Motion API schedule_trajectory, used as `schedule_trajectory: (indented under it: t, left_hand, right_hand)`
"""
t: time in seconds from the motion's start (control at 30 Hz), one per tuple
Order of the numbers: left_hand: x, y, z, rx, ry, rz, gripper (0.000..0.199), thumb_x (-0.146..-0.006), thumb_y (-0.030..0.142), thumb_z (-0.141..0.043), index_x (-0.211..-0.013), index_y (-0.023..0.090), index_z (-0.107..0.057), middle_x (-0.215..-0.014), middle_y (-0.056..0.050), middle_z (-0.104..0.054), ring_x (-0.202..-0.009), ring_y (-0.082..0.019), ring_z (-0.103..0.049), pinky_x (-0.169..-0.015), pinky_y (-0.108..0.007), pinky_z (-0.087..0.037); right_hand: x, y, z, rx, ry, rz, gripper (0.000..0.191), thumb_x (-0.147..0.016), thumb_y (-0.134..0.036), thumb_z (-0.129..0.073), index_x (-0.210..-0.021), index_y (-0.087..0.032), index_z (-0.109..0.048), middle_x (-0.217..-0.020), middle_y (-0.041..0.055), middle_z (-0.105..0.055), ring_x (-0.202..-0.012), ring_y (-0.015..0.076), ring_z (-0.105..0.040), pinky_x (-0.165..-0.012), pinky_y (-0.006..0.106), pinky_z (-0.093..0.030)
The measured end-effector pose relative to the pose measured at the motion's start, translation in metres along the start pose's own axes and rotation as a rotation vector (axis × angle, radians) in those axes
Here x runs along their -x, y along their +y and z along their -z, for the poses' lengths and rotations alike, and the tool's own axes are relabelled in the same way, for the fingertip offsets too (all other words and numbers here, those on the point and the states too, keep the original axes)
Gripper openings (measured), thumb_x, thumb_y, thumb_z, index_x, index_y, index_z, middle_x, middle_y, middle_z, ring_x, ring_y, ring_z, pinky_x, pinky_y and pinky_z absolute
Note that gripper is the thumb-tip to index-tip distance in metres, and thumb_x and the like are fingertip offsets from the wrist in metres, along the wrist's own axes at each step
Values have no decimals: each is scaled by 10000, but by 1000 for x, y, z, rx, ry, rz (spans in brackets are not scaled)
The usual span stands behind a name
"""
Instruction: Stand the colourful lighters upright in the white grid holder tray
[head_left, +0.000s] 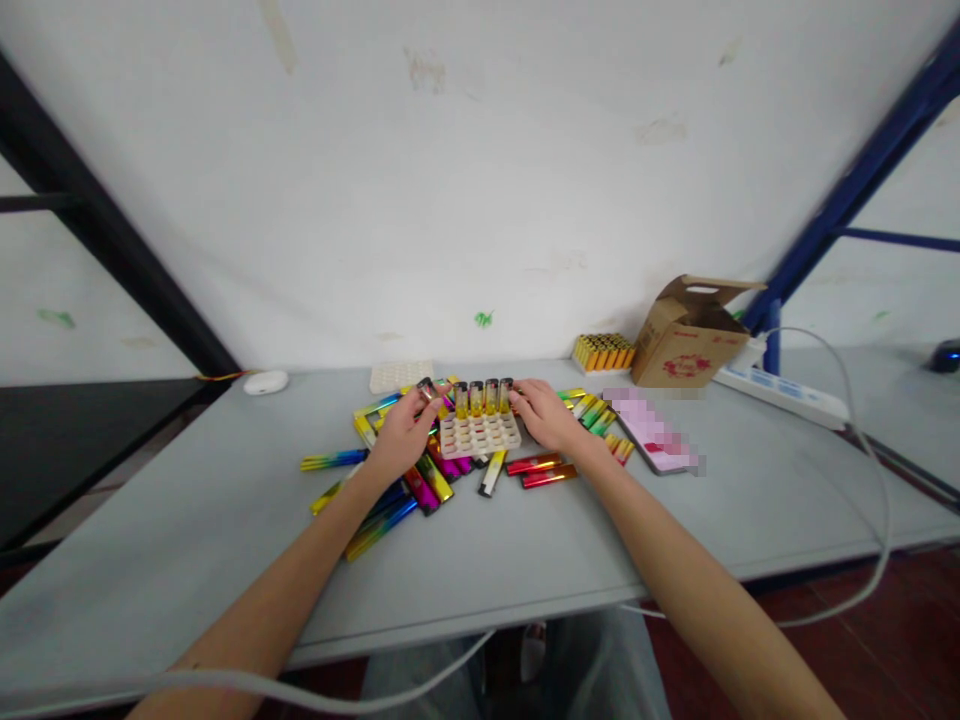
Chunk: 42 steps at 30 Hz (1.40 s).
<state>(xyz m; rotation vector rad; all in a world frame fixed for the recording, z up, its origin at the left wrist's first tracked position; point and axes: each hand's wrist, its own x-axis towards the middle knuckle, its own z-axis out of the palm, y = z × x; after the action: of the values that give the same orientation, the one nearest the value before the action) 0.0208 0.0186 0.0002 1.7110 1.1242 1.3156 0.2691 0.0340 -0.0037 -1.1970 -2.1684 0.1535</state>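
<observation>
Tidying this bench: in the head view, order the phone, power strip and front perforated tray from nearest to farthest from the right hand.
1. Front perforated tray: just left of the right hand.
2. Phone: to the hand's right.
3. Power strip: farther right, past the phone.

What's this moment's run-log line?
left hand: holding lighter | right hand: at right end of white tray | back row: upright yellow lighters

You face a white wall [480,180], scuffed with tan patches [426,72] and a small green mark [484,319] (low, near the table's far edge); before you stretches a pale grey table [480,570]; a black post [120,240] slants at your left, a blue post [862,178] at your right; below lies dark red floor [915,620].
</observation>
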Motion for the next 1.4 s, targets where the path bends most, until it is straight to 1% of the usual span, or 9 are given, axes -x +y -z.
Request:
schedule_trajectory:
  t: [0.17, 0.27, 0.33, 0.43, 0.57, 0.7, 1.0, 1.23, 1.4]
  left_hand:
    - [-2, 2, 3, -184, 71, -129, 187, -780, 332, -653, -884, 187, -708, -998, -72, -684, -1007, -241, -597, -970, -338, -423]
    - [-2, 5, 4, -211, 54, -125, 144, -763, 315, -665, -817, 190, -711, -903, -55, -694, -948, -242, -615, -941, -334, -443]
    - [-2, 6, 4, -267, 34, -102, 157, -779, 319, -639, -831, 189, -711, -888, -49, -711, -917, -247, -635, -906, -343, -468]
    - [-1, 6, 4, -364, 10, -105, 242, -809, 356, -586, -919, 180, -709, -961, -50, -732, -927, -253, -653, -898, -367, -488]
    - [1, 7, 3, -384, 46, -100, 298, -804, 382, -572, -930, 147, -706, -968, -66, -743, -916, -244, -677, -889, -357, -512]
    - [1, 6, 3, -396, 47, -112, 292, -806, 377, -561, -921, 151, -705, -953, -58, -749, -894, -235, -688, -869, -343, -527]
    - [0, 2, 5, -565, -3, -133, 285, -853, 387, -500, -933, 183, -683, -965, -54, -738, -918, -243, -672, -852, -366, -525]
    - [-1, 0, 4, -714, -11, -193, 256, -850, 339, -489, -960, 160, -636, -1069, -117, -691, -1046, -274, -611, -951, -434, -472]
    - [-2, -2, 4, -756, -52, -249, 254, -871, 335, -457, -922, 159, -632, -1044, -125, -687, -1026, -271, -609, -950, -445, -468]
  right_hand:
    - [0, -1, 0, 4, -4, -18, 359, -989, -367, -338, -1078, -147, -608, -1087, 135, -655, -1055, 236, -561, -977, 386, -416]
    - [1, -1, -1, -3, 9, -45, 370, -984, -379, -353, -1142, -141, -589, -1143, 145, -642, -1089, 236, -558, -995, 386, -407]
    - [1, -1, -1, 0, 9, -48, 374, -985, -379, -352, -1159, -142, -583, -1162, 144, -638, -1101, 233, -555, -1000, 385, -404]
    - [1, -1, -1, 22, -10, -33, 378, -989, -375, -344, -1145, -133, -588, -1151, 141, -644, -1095, 231, -556, -997, 379, -405]
    - [1, -2, 0, 47, -40, -22, 385, -994, -368, -331, -1121, -120, -596, -1126, 139, -653, -1083, 233, -554, -994, 369, -405]
    - [0, -2, 0, 55, -38, -24, 382, -995, -364, -329, -1120, -122, -595, -1125, 136, -653, -1086, 234, -551, -997, 368, -401]
    - [1, -1, 0, 55, -37, -15, 369, -994, -357, -334, -1118, -126, -593, -1124, 139, -653, -1084, 231, -551, -1002, 372, -396]
    - [1, -2, 0, 70, -24, -2, 365, -994, -350, -332, -1085, -129, -607, -1090, 131, -661, -1063, 229, -551, -993, 371, -401]
    - [1, -1, -1, 74, -31, 1, 358, -994, -341, -333, -1076, -130, -609, -1081, 127, -663, -1053, 229, -554, -989, 372, -402]
